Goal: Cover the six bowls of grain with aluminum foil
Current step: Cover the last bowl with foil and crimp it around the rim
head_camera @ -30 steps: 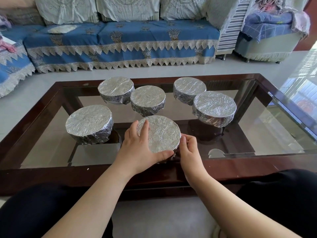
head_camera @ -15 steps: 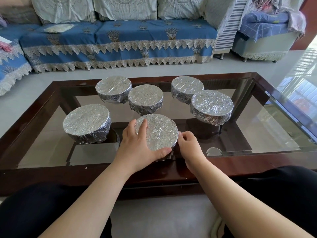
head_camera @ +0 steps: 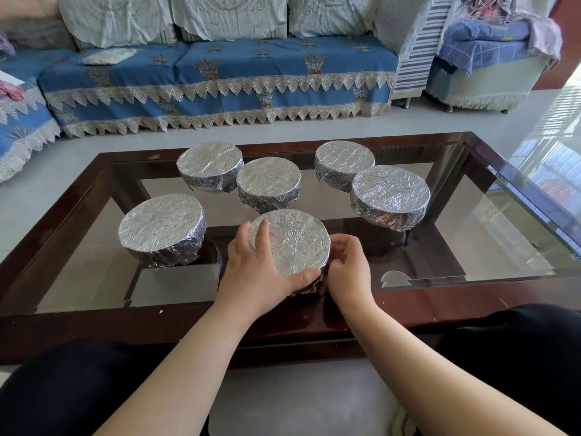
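Note:
Several foil-wrapped bowls stand on the glass coffee table (head_camera: 490, 240). The nearest bowl (head_camera: 295, 240) sits at the front middle. My left hand (head_camera: 261, 272) grips its left and near side, fingers lying on the foil top and thumb hooked along the front edge. My right hand (head_camera: 349, 269) is at its right side with curled fingers pinching the foil at the rim. Other covered bowls: front left (head_camera: 162, 231), back left (head_camera: 210, 165), middle (head_camera: 268, 182), back right (head_camera: 344, 162), right (head_camera: 390, 195). The grain is hidden under foil.
The table has a dark wooden frame (head_camera: 408, 309) close to my knees. A blue-covered sofa (head_camera: 220, 77) runs behind it, with an armchair (head_camera: 484, 64) at the back right. Pale floor (head_camera: 471, 121) lies between table and sofa.
My right hand has slid from the bowl's near right edge a little farther up its right side, fingers still working the foil rim. The left hand has kept its hold.

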Tool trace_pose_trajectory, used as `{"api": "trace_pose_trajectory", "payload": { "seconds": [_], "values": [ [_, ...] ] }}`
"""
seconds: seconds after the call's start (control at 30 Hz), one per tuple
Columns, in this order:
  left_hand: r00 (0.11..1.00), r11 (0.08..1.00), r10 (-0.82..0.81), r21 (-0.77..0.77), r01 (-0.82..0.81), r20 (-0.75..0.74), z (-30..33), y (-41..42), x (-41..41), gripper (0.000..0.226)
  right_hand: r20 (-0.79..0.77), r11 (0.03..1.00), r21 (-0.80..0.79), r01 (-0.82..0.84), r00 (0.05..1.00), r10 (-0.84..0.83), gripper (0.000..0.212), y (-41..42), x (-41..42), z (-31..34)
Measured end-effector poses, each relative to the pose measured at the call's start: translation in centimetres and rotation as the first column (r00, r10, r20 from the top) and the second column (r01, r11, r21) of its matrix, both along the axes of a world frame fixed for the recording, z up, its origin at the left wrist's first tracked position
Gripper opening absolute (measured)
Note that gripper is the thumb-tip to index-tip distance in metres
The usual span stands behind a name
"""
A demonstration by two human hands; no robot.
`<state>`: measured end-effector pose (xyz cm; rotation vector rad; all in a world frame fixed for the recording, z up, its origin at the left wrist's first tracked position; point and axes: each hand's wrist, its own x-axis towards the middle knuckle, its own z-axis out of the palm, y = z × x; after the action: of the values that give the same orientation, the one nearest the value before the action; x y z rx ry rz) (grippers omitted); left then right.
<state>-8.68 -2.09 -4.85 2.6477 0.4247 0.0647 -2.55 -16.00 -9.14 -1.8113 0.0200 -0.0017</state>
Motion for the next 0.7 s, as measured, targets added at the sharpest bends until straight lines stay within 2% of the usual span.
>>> {"api": "trace_pose_trajectory", "payload": {
  "seconds": [0.1,0.17,0.3,0.43,0.6,0.7],
  "values": [
    [0.999,0.999,0.045,0.012,-0.045,0.012,-0.1,-0.5,0.1,0.126,-0.059,0.988,0.153,0.007,0.998,0.002,0.032,-0.5,-1.2,0.1],
    [0.998,0.998,0.062,0.026,-0.062,0.014,-0.1,-0.7,0.3,0.126,-0.068,0.989,0.139,-0.040,0.996,0.050,0.017,-0.5,-2.0,0.3],
    [0.998,0.997,0.061,0.043,-0.061,0.015,-0.3,-0.8,0.4,0.126,-0.032,0.994,0.046,-0.100,0.994,0.102,0.030,-0.2,-2.7,0.5],
    [0.997,0.997,0.067,0.040,-0.068,0.026,-0.4,-0.9,0.4,0.126,-0.076,0.994,-0.008,-0.107,0.991,0.106,0.031,-0.5,-2.1,0.8],
    [0.998,0.997,0.066,0.028,-0.066,0.011,-0.3,-0.9,0.5,0.125,-0.158,0.976,-0.068,-0.209,0.968,0.196,0.062,-0.8,-0.1,1.6],
    [0.999,0.999,0.051,0.002,-0.051,-0.002,-0.2,-0.8,0.5,0.125,-0.232,0.962,-0.054,-0.267,0.941,0.248,0.070,-1.0,0.8,2.1]
  ]
}}
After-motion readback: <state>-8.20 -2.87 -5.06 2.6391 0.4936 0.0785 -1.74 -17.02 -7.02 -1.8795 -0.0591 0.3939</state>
